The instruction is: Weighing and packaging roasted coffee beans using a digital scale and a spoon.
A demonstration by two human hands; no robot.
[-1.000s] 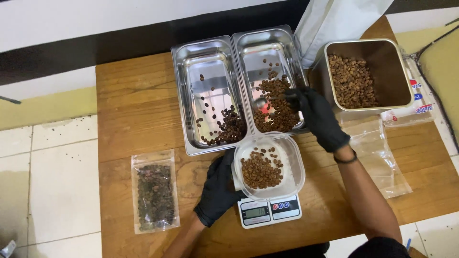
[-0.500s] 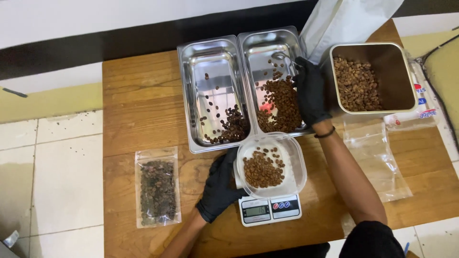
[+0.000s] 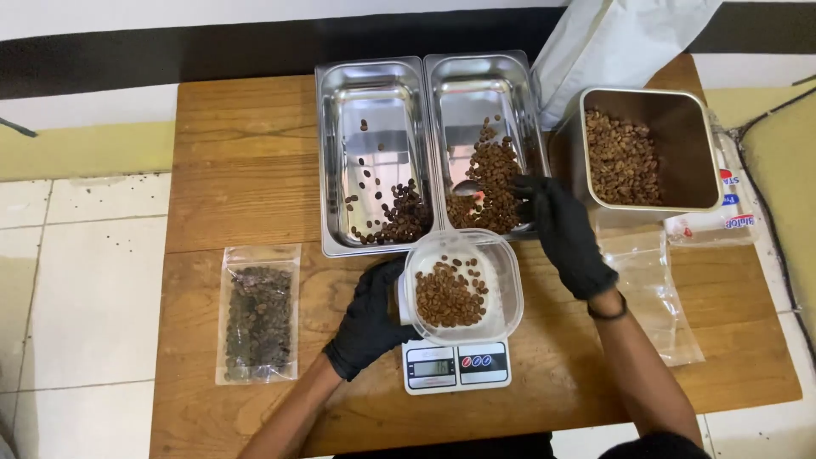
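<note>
a small metal spoon point(image 3: 467, 187) in the right steel tray point(image 3: 483, 85), bowl down among the brown coffee beans point(image 3: 493, 183) heaped at the tray's near end. gripped at the handle by the black-gloved right hand point(image 3: 561, 234), fingers clenched around it, wrist angled in from the right so the spoon meets the heap low, probably to get under the beans. just in front of the tray, a clear plastic tub point(image 3: 461, 285) with a shallow layer of beans, sitting on a small digital kitchen scale point(image 3: 457, 365) so its display stays readable at the tabletop's near edge. black-gloved left hand point(image 3: 370, 319) pressed against the tub's left wall, fingers curled on it, seemingly to keep it steady on the scale; whether truly gripped or only braced, cannot tell.

beside the right tray and touching it, the left steel tray point(image 3: 374, 93), with darker beans gathered at its near right corner and a few strewn up the middle, apparently kept apart by colour. to the right, a square tan bin point(image 3: 690, 153) part full of pale beans, a white bag point(image 3: 612, 42) behind it. an empty clear bag point(image 3: 650, 289) flat under the right forearm, a printed packet point(image 3: 718, 223) at the bin's foot. well to the left, a sealed clear pouch of dark beans point(image 3: 259, 314) lying flat on the wooden tabletop point(image 3: 238, 161).
</note>
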